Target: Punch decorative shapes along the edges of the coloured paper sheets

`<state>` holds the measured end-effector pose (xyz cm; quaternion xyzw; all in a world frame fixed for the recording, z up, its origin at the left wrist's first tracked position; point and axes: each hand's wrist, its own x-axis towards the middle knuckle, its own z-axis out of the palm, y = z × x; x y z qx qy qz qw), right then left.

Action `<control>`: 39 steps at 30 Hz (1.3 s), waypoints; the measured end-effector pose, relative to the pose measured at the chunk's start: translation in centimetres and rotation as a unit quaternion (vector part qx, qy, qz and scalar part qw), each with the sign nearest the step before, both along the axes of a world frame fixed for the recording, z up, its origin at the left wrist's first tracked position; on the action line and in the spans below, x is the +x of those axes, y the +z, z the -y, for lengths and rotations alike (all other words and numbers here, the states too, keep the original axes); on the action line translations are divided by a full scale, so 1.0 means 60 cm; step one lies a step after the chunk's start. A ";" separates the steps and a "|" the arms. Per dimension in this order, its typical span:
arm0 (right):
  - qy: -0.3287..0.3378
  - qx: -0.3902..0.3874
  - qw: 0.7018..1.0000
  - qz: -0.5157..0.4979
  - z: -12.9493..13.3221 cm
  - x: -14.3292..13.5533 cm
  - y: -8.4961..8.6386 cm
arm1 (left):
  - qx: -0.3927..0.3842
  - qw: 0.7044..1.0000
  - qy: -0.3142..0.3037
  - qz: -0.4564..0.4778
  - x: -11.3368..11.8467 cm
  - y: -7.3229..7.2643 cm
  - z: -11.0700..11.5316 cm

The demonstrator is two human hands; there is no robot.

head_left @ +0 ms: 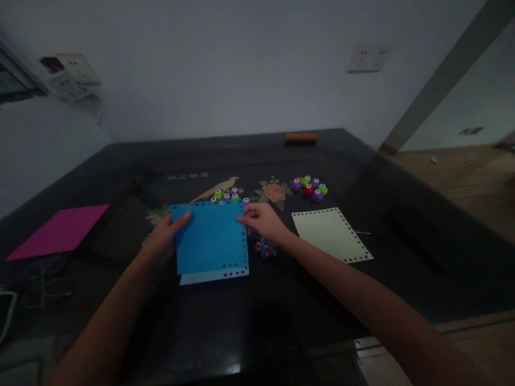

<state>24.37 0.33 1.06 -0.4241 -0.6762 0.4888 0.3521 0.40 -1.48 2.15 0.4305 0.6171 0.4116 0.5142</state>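
Both hands hold a blue sheet of paper (209, 236) above the table, with small holes punched along its top and right edges. A paler sheet (201, 278) shows below its bottom edge, also with holes. My left hand (163, 236) grips the left edge, thumb on the front and fingers hidden behind. My right hand (261, 219) pinches the upper right edge between thumb and fingers. Beyond the top edge sit several small green and purple craft punches (234, 197), partly covered. A heap of coloured paper bits (266, 247) lies under my right wrist.
A cream sheet (332, 235) with punched edges lies on the right. Behind it stand more craft punches (308, 190) in purple, green and red. A magenta sheet (60, 231) is at the left. A brown roll (301, 138) rests at the back of the dark table (249, 332).
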 end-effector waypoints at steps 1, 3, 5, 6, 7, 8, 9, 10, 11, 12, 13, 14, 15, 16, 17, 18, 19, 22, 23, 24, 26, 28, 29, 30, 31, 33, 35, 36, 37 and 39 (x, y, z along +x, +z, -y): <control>-0.006 -0.003 1.000 -0.009 -0.002 0.003 0.008 | -0.030 0.999 -0.011 0.013 0.001 -0.002 0.003; -0.019 0.003 1.000 -0.019 -0.005 0.010 0.023 | -0.069 0.996 -0.044 0.034 0.002 -0.007 0.009; -0.025 0.013 0.999 -0.026 -0.009 0.017 0.035 | -0.078 0.993 -0.076 0.050 0.005 -0.015 0.013; -0.026 0.015 0.999 -0.030 -0.011 0.020 0.039 | -0.077 0.992 -0.088 0.055 0.007 -0.018 0.015; -0.029 0.016 0.999 -0.032 -0.012 0.023 0.042 | -0.078 0.990 -0.100 0.058 0.010 -0.021 0.017; -0.033 0.015 0.999 -0.034 -0.013 0.025 0.045 | -0.079 0.989 -0.113 0.058 0.012 -0.023 0.019; -0.039 0.015 0.999 -0.034 -0.014 0.026 0.046 | -0.079 0.987 -0.129 0.056 0.015 -0.024 0.020; -0.046 0.016 0.998 -0.032 -0.015 0.027 0.046 | -0.078 0.985 -0.147 0.052 0.017 -0.025 0.022; -0.052 0.019 0.998 -0.031 -0.016 0.028 0.047 | -0.076 0.982 -0.165 0.045 0.019 -0.024 0.024; -0.058 0.024 0.998 -0.032 -0.016 0.028 0.047 | -0.074 0.979 -0.184 0.038 0.021 -0.023 0.026; -0.061 0.028 0.997 -0.033 -0.016 0.028 0.046 | -0.073 0.977 -0.199 0.032 0.023 -0.022 0.027; -0.064 0.032 0.997 -0.036 -0.017 0.028 0.046 | -0.074 0.975 -0.210 0.029 0.024 -0.020 0.028; -0.067 0.035 0.996 -0.039 -0.017 0.027 0.046 | -0.079 0.972 -0.217 0.030 0.025 -0.020 0.029; -0.069 0.038 0.996 -0.042 -0.018 0.027 0.045 | -0.085 0.971 -0.222 0.034 0.025 -0.020 0.030; -0.071 0.039 0.996 -0.045 -0.018 0.027 0.045 | -0.091 0.969 -0.225 0.040 0.025 -0.021 0.031; -0.072 0.039 0.995 -0.050 -0.018 0.027 0.045 | -0.097 0.968 -0.227 0.044 0.025 -0.023 0.031; -0.074 0.038 0.995 -0.056 -0.019 0.027 0.045 | -0.102 0.967 -0.230 0.047 0.025 -0.025 0.032; -0.079 0.042 0.993 -0.075 -0.019 0.027 0.044 | -0.104 0.961 -0.252 0.040 0.025 -0.032 0.033; -0.081 0.047 0.993 -0.079 -0.019 0.027 0.044 | -0.098 0.960 -0.259 0.032 0.025 -0.033 0.033; -0.084 0.052 0.992 -0.081 -0.019 0.028 0.044 | -0.089 0.960 -0.266 0.023 0.025 -0.033 0.034; -0.090 0.057 0.991 -0.082 -0.019 0.030 0.044 | -0.067 0.957 -0.282 0.000 0.026 -0.031 0.035; -0.091 0.055 0.991 -0.083 -0.020 0.032 0.043 | -0.050 0.955 -0.291 -0.017 0.028 -0.028 0.036; -0.090 0.053 0.991 -0.084 -0.020 0.033 0.043 | -0.042 0.957 -0.286 -0.022 0.029 -0.027 0.036; -0.088 0.054 0.991 -0.086 -0.021 0.035 0.043 | -0.034 0.961 -0.272 -0.026 0.030 -0.025 0.037; -0.088 0.055 0.991 -0.088 -0.022 0.036 0.043 | -0.025 0.967 -0.253 -0.030 0.032 -0.024 0.037; -0.089 0.058 0.990 -0.089 -0.023 0.038 0.043 | -0.008 0.974 -0.223 -0.042 0.035 -0.021 0.037; -0.094 0.059 0.990 -0.082 -0.024 0.039 0.045 | 0.002 0.971 -0.230 -0.061 0.037 -0.019 0.036; -0.096 0.059 0.991 -0.077 -0.024 0.039 0.046 | 0.007 0.967 -0.243 -0.071 0.038 -0.017 0.035; -0.097 0.060 0.991 -0.072 -0.024 0.039 0.047 | 0.014 0.963 -0.257 -0.081 0.039 -0.016 0.035; -0.097 0.061 0.991 -0.069 -0.023 0.039 0.050 | 0.025 0.955 -0.281 -0.094 0.039 -0.014 0.034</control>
